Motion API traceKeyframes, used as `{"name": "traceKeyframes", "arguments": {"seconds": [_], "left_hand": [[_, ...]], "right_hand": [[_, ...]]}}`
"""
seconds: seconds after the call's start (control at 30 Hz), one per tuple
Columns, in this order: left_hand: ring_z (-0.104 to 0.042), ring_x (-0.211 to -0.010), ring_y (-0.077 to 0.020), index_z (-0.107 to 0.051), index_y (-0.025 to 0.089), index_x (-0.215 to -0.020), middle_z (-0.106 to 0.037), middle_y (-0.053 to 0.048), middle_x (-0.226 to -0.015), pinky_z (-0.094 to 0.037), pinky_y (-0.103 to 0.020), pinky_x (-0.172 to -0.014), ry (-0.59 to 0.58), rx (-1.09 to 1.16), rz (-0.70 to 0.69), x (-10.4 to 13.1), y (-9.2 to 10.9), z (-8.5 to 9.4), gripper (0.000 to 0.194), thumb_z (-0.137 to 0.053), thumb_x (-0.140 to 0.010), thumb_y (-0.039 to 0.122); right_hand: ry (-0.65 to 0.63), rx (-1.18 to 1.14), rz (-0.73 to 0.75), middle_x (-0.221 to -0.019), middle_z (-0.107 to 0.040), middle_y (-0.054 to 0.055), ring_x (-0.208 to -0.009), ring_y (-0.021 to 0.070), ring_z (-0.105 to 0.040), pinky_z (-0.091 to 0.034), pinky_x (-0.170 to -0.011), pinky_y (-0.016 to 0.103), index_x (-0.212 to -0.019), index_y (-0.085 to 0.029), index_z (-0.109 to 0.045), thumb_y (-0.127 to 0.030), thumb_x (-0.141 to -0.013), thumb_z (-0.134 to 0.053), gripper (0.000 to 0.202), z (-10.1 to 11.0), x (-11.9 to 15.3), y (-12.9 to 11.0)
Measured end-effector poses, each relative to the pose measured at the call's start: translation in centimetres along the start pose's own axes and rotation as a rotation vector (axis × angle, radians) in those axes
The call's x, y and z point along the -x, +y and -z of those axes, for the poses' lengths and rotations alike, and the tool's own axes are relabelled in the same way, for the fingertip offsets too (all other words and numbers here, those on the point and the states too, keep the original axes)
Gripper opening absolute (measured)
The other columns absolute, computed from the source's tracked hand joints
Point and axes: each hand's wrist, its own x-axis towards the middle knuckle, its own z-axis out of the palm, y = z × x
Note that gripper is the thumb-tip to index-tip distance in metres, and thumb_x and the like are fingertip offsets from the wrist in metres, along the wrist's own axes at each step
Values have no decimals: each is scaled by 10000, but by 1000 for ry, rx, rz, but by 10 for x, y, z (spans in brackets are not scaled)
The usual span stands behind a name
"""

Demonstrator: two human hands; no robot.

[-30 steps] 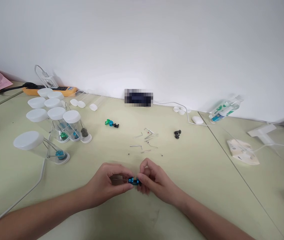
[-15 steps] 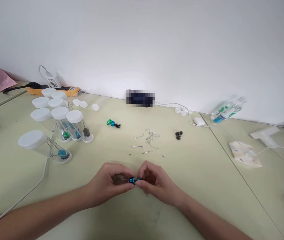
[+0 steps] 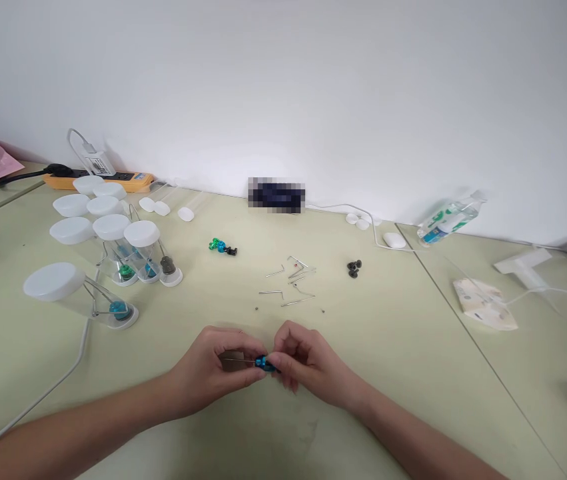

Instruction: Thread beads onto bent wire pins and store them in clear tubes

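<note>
At the table's near side, my left hand (image 3: pixel 220 360) pinches a small shiny blue metal part (image 3: pixel 262 362) between thumb and fingers. A thin metal rod (image 3: pixel 237 360) runs from that part back into the left palm. My right hand (image 3: pixel 306 363) is closed on the same part from the right, its thumb covering that end. Beyond the hands lie several thin bent metal rods (image 3: pixel 283 292) and a few tiny dark bits. Further back is a cluster of green, blue and black metal parts (image 3: pixel 222 247). Several small black pieces (image 3: pixel 354 268) sit to its right.
On the left stand several clear tubes with white caps (image 3: pixel 53 281), holding coloured parts and rods. Behind them is an orange power strip (image 3: pixel 123 180). A plastic bottle (image 3: pixel 450 219), a white case (image 3: pixel 394 240) and a tissue pack (image 3: pixel 483 303) are on the right. White cables cross the table.
My right thumb has shifted left over the blue part, covering more of its right end. The whole view has moved slightly, and the left hand keeps its pinch.
</note>
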Motion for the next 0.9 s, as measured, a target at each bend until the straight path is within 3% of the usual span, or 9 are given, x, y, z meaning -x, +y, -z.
{"name": "traceKeyframes", "arguments": {"seconds": [0.1,0.23,0.4,0.53,0.7,0.83,0.9], "left_hand": [[-598,-705,-142,-683,147,-880,-658,-47,-781,-497,-229,-638,9,-1,0,1,0,0,189,-639,-759,285],[-597,-702,-136,-685,169,-919,-656,-36,-779,-493,-224,-636,2,-15,-15,1,1,0,202,-640,-758,282],[-587,-687,-133,-686,156,-870,-650,-35,-760,-486,-220,-620,16,-32,-13,1,2,1,175,-642,-755,281],[-596,-707,-138,-687,166,-919,-656,-40,-784,-492,-231,-646,-8,-12,-25,1,1,1,199,-634,-764,279],[-592,-700,-136,-686,155,-876,-654,-37,-766,-490,-224,-636,17,-18,-23,1,1,0,178,-649,-750,276],[-605,-721,-139,-682,163,-919,-668,-40,-796,-500,-230,-659,-11,26,-28,1,3,0,191,-628,-769,267],[-611,-734,-146,-679,156,-921,-672,-47,-813,-506,-237,-670,-10,46,-22,1,3,0,197,-622,-774,274]], "right_hand": [[-6,2,20,-626,-518,-39,-507,62,-453,-358,-459,177,-791,-173,-464,-350,-791,-639,249,-1,0,-1],[-23,1,-7,-629,-543,-25,-481,66,-454,-336,-430,179,-812,-184,-432,-402,-888,-477,235,-1,0,-1],[-24,21,25,-610,-498,-45,-510,64,-438,-342,-465,179,-800,-180,-442,-371,-836,-580,239,-1,1,-2],[-35,6,3,-630,-534,-31,-497,68,-443,-330,-448,181,-832,-194,-406,-400,-904,-448,222,-2,1,-4],[-33,31,24,-635,-482,-47,-531,64,-428,-333,-475,181,-808,-182,-436,-375,-823,-597,251,-1,1,-3],[-43,19,0,-634,-531,-28,-510,73,-460,-358,-466,190,-826,-190,-414,-426,-899,-445,249,-1,1,-3],[-22,13,17,-651,-530,-26,-530,79,-479,-392,-494,202,-838,-190,-422,-433,-885,-471,253,-2,1,-4]]}}
